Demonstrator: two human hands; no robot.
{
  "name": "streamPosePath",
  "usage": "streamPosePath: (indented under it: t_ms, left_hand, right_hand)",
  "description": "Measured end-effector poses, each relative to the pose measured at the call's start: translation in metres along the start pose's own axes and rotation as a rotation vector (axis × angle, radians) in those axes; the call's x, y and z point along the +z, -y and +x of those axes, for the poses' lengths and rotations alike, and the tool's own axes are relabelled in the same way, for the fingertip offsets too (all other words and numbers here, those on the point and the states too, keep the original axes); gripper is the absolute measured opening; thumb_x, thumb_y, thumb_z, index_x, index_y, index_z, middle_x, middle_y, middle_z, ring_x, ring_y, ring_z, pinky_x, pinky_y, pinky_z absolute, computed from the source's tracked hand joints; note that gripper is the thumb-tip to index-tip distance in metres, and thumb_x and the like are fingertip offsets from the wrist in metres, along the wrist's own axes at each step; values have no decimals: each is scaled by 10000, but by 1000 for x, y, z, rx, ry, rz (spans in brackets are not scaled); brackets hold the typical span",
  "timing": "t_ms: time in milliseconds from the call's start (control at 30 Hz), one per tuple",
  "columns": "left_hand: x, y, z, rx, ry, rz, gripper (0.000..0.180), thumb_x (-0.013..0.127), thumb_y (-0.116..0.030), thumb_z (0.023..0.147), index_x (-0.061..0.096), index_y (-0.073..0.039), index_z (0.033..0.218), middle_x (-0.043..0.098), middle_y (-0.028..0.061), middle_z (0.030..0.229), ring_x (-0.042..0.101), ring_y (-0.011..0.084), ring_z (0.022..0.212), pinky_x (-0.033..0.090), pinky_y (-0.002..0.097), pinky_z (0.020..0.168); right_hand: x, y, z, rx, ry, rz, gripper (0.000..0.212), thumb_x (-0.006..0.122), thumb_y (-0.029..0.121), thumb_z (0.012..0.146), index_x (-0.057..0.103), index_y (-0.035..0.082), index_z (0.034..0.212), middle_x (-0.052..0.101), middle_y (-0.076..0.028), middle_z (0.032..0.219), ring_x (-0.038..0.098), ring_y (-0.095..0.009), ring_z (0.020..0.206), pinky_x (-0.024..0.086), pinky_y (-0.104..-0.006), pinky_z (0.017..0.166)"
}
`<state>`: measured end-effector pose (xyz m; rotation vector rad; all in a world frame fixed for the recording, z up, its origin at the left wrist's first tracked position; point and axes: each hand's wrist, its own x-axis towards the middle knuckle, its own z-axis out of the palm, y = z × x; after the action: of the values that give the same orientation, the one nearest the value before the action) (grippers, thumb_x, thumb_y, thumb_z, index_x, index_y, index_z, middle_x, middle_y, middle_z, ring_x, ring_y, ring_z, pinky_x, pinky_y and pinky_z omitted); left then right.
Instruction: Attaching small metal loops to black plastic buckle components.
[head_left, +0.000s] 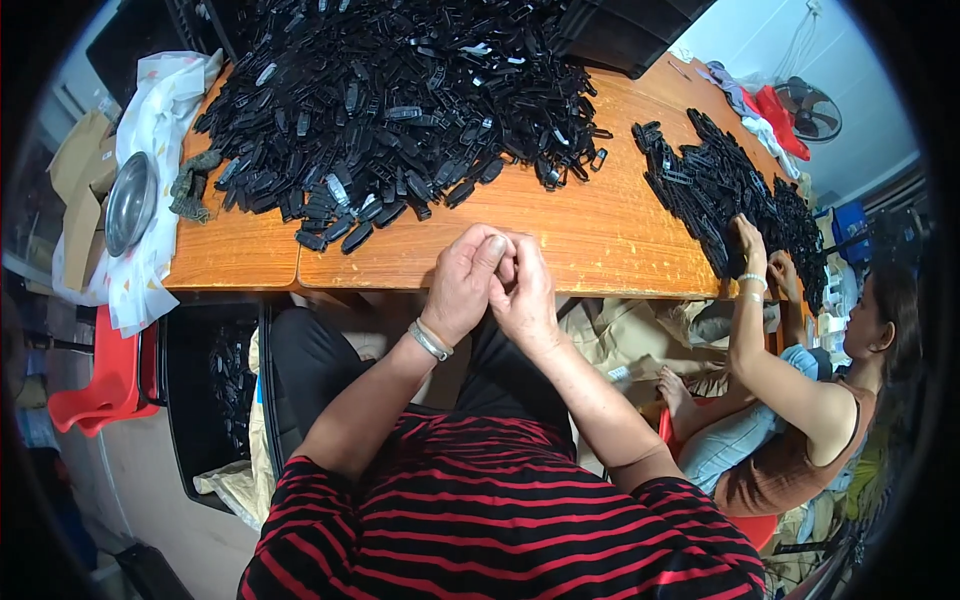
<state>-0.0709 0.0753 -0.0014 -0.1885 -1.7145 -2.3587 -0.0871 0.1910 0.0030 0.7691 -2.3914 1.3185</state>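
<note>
L hand [464, 282] & R hand [527, 304] meet nr pile [390, 115] — fingers curled, can't tell if anything's held — best kept steady tog.

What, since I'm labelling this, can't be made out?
Head view: whether left grip and right grip hold anything; they block sight.
Head view: lower layers of the black plastic pieces; upper ones cover them.
Head view: the rest of the black box; upper edge cuts it.
</note>
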Motion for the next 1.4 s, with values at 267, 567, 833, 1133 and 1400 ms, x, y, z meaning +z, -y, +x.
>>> streamPosePath:
  t_ms: [267,567,833,1133,1400]
  left_hand:
    - [-18,-2,24,-166,40,81,227,494,-234,1006,572,-38,921,558,-12,747,517,55,654,444,204,610]
    - [-37,-7,69,246,-63,1586,153,668,-152,817,611,-66,930,624,131,875,629,344,746,499,438,666]
    - [-22,-12,59,104,112,1439,96,668,-130,801,654,-38,777,645,141,854,638,346,796,505,434,696]
    - [-13,-19,47,135,11,1340,202,727,-192,775,683,-58,919,635,126,912,639,326,812,509,417,708]
    - [-13,-1,47,161,11,1327,180,739,-171,765,669,-61,889,591,121,889,624,330,782,499,425,684]
  right_hand:
    - [-17,-16,19,174,269,283,367,753,188,796,588,11,1071,627,-90,845,603,-199,759,503,-329,687]
    - [-62,-94,98,56,53,-404,206,620,121,835,665,58,1027,629,-208,936,630,-387,853,515,-441,745]
    - [-59,-93,102,-81,282,-571,198,651,76,804,639,87,1001,601,-136,958,619,-376,820,507,-455,698]
    - [-68,-81,75,-166,223,-392,160,663,41,806,662,66,965,626,-122,942,635,-338,803,514,-406,667]
    - [-35,-49,71,207,165,-529,469,718,428,787,602,-15,889,665,-201,722,671,-380,727,525,-457,669]
